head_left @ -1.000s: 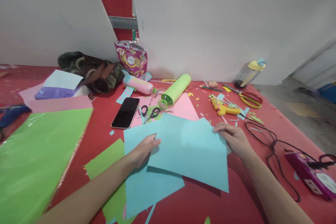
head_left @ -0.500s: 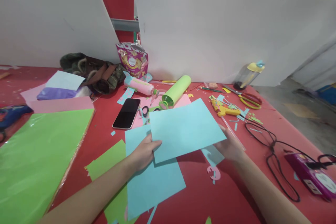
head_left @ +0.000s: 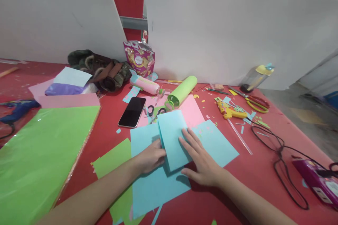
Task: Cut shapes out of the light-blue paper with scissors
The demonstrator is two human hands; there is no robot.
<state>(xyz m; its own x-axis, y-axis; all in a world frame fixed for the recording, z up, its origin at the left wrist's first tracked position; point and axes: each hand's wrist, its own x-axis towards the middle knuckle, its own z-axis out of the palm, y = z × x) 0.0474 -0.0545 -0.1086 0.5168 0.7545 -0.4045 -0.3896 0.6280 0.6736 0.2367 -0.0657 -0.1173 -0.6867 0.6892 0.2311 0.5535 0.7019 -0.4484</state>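
A light blue sheet of paper [head_left: 173, 137] is folded over, its two layers slightly apart along the left side. My left hand [head_left: 151, 156] is closed on its left edge, the fingertips partly hidden by the paper. My right hand [head_left: 202, 160] lies with fingers stretched out against the sheet's right side, holding nothing. Beneath, a second light blue sheet [head_left: 148, 193] rests over a green sheet [head_left: 114, 158]. Another light blue piece [head_left: 219, 140] lies to the right of the fold. Black-handled scissors [head_left: 151, 112] lie just beyond the folded paper.
A phone [head_left: 132, 111], a green bottle [head_left: 182, 90] and a pink bottle [head_left: 144, 85] lie behind the hands. On the right are a yellow glue gun [head_left: 229, 110], its cable, a purple power box [head_left: 315, 179] and large scissors [head_left: 255, 103]. A wrapped green paper pack [head_left: 50, 147] lies left.
The blue sheet, flat and held at both sides before, is now folded over. My right hand has moved left from its right edge and let go, with fingers spread against it.
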